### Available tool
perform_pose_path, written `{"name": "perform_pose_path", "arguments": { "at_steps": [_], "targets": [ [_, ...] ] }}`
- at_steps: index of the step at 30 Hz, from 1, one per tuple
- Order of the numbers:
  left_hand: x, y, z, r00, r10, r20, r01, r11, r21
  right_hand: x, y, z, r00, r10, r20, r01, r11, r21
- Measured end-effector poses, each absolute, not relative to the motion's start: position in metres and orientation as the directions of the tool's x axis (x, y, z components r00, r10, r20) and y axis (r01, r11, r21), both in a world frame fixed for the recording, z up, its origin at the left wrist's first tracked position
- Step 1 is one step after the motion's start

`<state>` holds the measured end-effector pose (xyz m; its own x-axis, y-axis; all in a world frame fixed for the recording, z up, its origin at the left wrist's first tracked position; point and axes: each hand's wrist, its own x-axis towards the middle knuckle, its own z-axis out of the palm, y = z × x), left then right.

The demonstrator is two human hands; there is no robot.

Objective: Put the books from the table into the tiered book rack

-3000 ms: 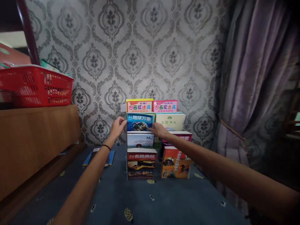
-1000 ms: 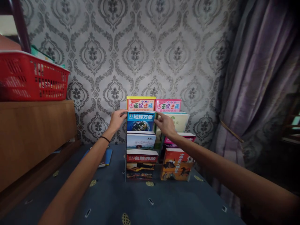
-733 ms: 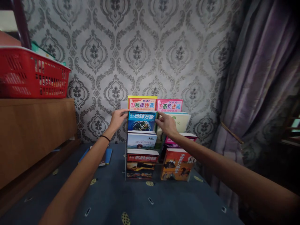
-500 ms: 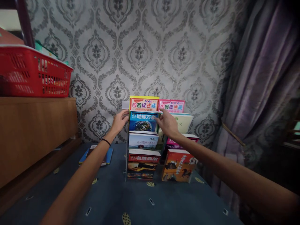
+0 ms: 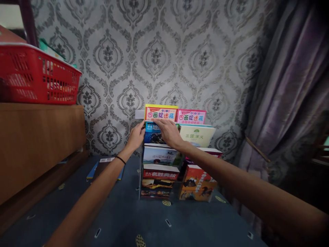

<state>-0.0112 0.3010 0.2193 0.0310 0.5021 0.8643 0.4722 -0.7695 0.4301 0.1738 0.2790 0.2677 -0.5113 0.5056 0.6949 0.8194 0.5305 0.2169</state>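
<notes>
A blue book with a globe on its cover (image 5: 152, 137) stands in a tiered display rack. My left hand (image 5: 136, 136), with a dark band at the wrist, holds its left edge with bent fingers. Across its upper cover lies my right hand (image 5: 170, 133), fingers stretched out flat near the top edge and hiding part of the title. Directly behind rises a yellow-edged picture book (image 5: 161, 113). Below stand a landscape-cover book (image 5: 159, 156) and a red-titled book (image 5: 159, 178). The right column shows a pink book (image 5: 191, 116), a pale cream book (image 5: 196, 135) and an orange book (image 5: 197, 183).
The rack stands on a dark blue patterned cloth (image 5: 115, 219) before a wallpapered wall. Several flat books (image 5: 102, 168) lie to the left. A wooden cabinet (image 5: 41, 140) bears a red basket (image 5: 38, 75). A tied curtain (image 5: 280, 103) hangs at the right.
My right hand has moved left from the blue book's right edge onto its upper cover, uncovering the cream book's title. My left hand stays by the left edge. The view has shifted slightly.
</notes>
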Motion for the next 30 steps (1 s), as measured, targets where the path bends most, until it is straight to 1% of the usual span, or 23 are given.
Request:
{"name": "perform_pose_path", "arguments": {
  "at_steps": [4,9,15,19,22,26,30],
  "targets": [
    [-0.01,0.301,0.218,0.039,0.482,0.875,0.52,-0.757,0.394,0.169,0.279,0.267,-0.513,0.512,0.689,0.828,0.507,0.24],
    [-0.011,0.3,0.219,0.076,0.5,0.862,0.554,-0.74,0.38,0.166,0.277,0.264,-0.501,0.526,0.688,0.843,0.478,0.248],
    [-0.005,0.3,0.216,0.058,0.476,0.878,0.602,-0.718,0.35,0.164,0.271,0.265,-0.473,0.568,0.674,0.866,0.44,0.237],
    [-0.003,0.299,0.217,0.034,0.474,0.88,0.632,-0.692,0.348,0.165,0.272,0.262,-0.478,0.531,0.7,0.861,0.44,0.254],
    [-0.004,0.297,0.22,0.044,0.458,0.888,0.616,-0.712,0.337,0.166,0.276,0.259,-0.477,0.5,0.723,0.859,0.44,0.262],
    [-0.008,0.294,0.228,0.111,0.45,0.886,0.589,-0.748,0.306,0.165,0.278,0.256,-0.471,0.5,0.727,0.864,0.428,0.265],
    [-0.014,0.297,0.235,0.109,0.465,0.879,0.545,-0.767,0.338,0.169,0.279,0.255,-0.469,0.494,0.732,0.865,0.425,0.267]
  ]
}}
